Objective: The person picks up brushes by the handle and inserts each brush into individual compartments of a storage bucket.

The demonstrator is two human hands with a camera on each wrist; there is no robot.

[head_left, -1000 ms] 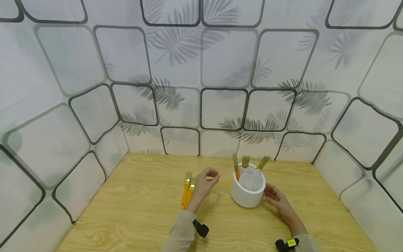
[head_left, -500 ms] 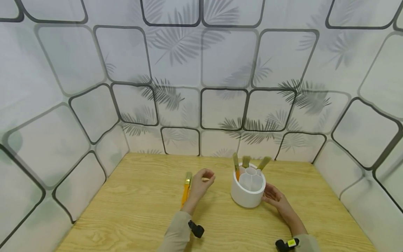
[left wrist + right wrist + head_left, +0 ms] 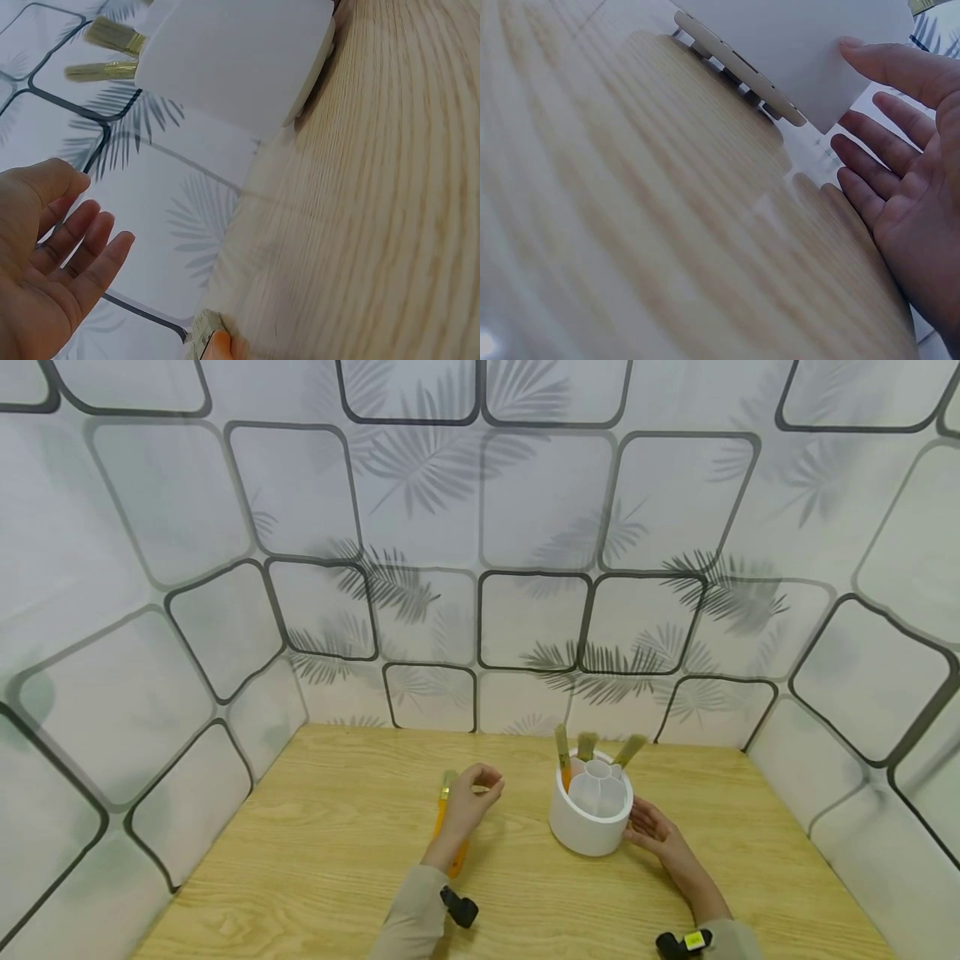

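My left hand point(image 3: 463, 806) hovers over two flat paintbrushes with orange handles, partly covering them in the head view. One brush point(image 3: 442, 810) shows its bristles; only the handle end point(image 3: 458, 860) of the other is visible. In the left wrist view the left hand point(image 3: 56, 259) has loosely bent fingers and holds nothing. To its right stands a white round divided brush holder point(image 3: 587, 835) with several compartments. Three paintbrushes stick up from it bristles first, the left one point(image 3: 562, 747) showing some orange handle. My right hand point(image 3: 663, 837) rests beside the holder, its thumb point(image 3: 866, 60) touching the wall.
A light wood-grain table point(image 3: 337, 860) carries everything. Patterned white wall covering point(image 3: 420, 610) encloses it at the back and both sides. The holder's underside point(image 3: 739, 71) shows a rim with small feet or gaps.
My left hand has drifted left and slightly down, away from the holder and further over the two loose paintbrushes. The right hand and the holder stay where they were.
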